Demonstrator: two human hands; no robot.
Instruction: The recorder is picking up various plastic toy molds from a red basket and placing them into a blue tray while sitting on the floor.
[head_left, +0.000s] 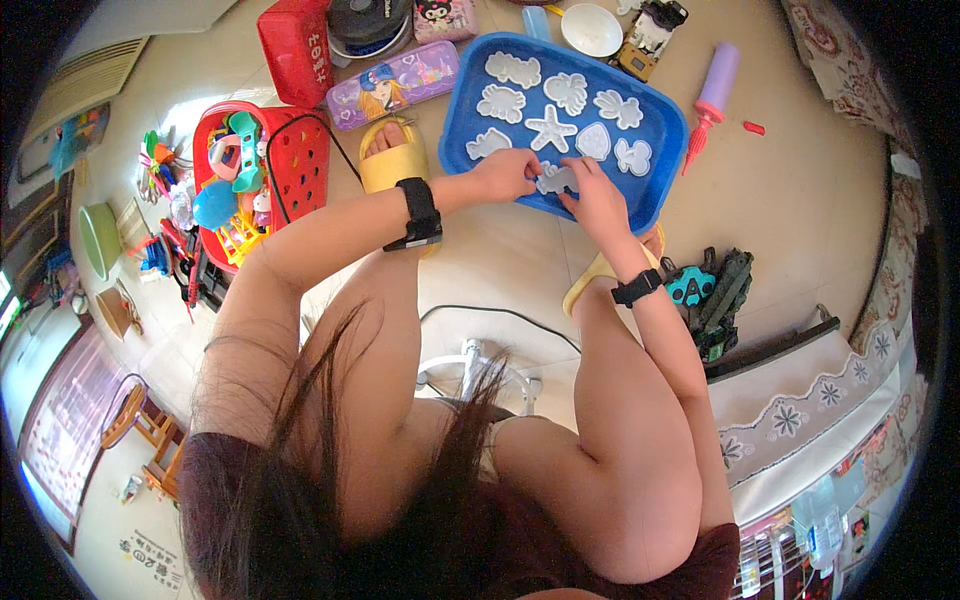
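Observation:
A blue plastic tray rests on the floor before me, with several white figure-shaped pieces spread over its bottom. Among them are a starfish piece, a crab piece and a shell piece. At the tray's near edge my left hand pinches the left end of another small white piece. My right hand grips the same piece from the right, thumb below and fingers above. Fingers partly cover its outline, so its shape is unclear.
Left of my feet stands a red perforated basket full of plastic toys. A purple pencil case and a red box lie beyond it. A white bowl sits behind the tray, a purple pump to its right. A black cable crosses the floor.

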